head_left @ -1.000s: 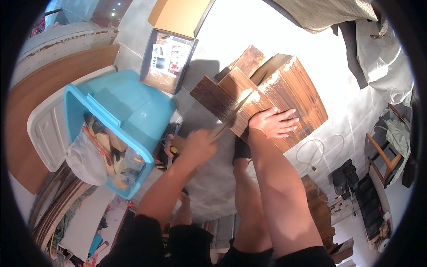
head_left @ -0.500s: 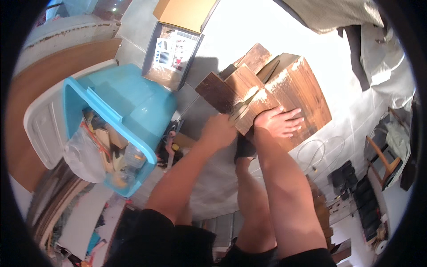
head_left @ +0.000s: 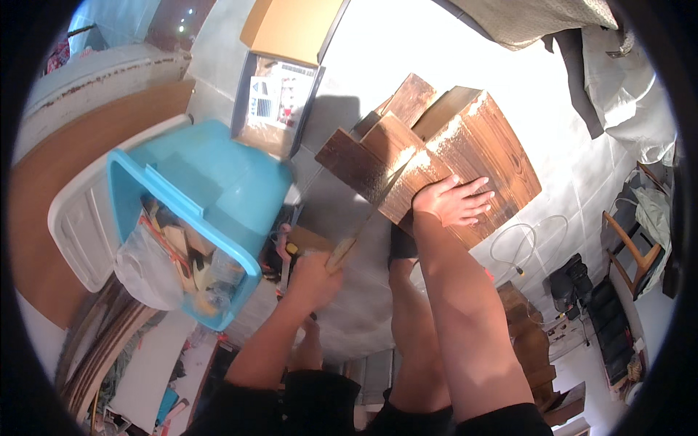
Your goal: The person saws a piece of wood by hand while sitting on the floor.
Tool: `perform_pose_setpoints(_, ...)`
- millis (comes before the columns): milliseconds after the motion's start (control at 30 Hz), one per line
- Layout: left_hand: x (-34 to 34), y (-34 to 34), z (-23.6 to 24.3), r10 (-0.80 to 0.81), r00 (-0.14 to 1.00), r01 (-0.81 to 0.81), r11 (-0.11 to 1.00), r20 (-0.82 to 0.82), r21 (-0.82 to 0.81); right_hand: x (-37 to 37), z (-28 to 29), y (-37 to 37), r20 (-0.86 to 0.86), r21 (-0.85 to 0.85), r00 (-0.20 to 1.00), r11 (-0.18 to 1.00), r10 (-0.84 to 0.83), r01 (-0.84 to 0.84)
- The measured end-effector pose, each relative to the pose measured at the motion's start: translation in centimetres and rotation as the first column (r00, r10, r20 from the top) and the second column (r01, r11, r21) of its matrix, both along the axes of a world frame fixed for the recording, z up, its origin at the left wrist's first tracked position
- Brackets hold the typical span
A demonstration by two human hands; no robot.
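Note:
My left hand (head_left: 316, 280) is closed around the handle of a hand saw (head_left: 354, 238). The saw's narrow blade slants up and to the right, meeting a brown wooden board (head_left: 502, 149) at its left part. Flat on that board lies my right hand (head_left: 452, 202), its fingers spread. More wooden pieces, among them a dark block (head_left: 351, 161), sit beside and beneath the board's left end. Below the board's near edge, one foot in a dark shoe (head_left: 402, 240) shows in part. How far the blade has cut into the wood cannot be made out.
A light-blue plastic bin (head_left: 211, 163) with mixed items lies tipped at the left, by a white lid (head_left: 83, 232). Behind it stands an opened cardboard box (head_left: 280, 102) holding packets. A thin cable (head_left: 525, 243) loops at the right, near a wooden-armed chair (head_left: 631, 254).
My left hand has drawn the saw back toward me and to the left, so more blade shows this side of the board. My right hand stays on the board.

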State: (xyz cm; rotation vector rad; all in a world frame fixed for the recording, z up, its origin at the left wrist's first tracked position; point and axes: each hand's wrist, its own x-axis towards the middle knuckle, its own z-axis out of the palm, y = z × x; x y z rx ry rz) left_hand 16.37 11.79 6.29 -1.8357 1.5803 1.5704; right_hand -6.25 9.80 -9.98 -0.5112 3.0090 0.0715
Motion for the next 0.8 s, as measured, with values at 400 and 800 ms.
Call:
perform_pose_setpoints(400,-0.4,-1.6,0.4,0.037,0.999,-0.037,0.999,-0.036,0.003,0.0,0.6,0.2,-0.029,0.048,1.000,0.999,-0.005,0.006)
perform_pose_setpoints(800,0.7,0.9,-1.8,-0.062,0.997,0.048,0.971,-0.052,-0.233,-0.3,0.0,-0.8,-0.007,-0.015,1.000,1.000,-0.018,0.018)
